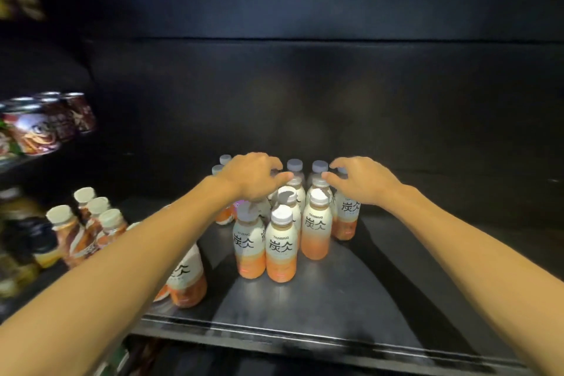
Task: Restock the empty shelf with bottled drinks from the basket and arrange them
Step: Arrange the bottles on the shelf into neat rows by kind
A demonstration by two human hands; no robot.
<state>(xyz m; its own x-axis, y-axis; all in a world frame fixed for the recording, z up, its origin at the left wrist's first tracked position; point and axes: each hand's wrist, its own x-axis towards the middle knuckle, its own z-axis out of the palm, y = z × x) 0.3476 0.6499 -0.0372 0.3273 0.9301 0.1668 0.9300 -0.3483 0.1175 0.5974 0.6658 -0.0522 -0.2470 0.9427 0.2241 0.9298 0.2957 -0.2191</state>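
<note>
From the head camera, your left hand (pixel 253 175) hovers with loosely curled fingers over the caps of the bottle cluster (pixel 282 223) standing mid-shelf, and your right hand (pixel 360 181) reaches in spread at the cluster's right side; neither plainly grips anything. Packed this tightly, a careless nudge could topple the front bottles toward the shelf's (pixel 351 299) edge. The dark metal shelf sits in a dim black bay, with cans (pixel 45 125) and other bottles (pixel 88 223) stocked to the left; the basket is out of view.

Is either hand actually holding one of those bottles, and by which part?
The left hand covers the bottles' tops, its grip hidden. The right hand hovers, holding nothing.
</note>
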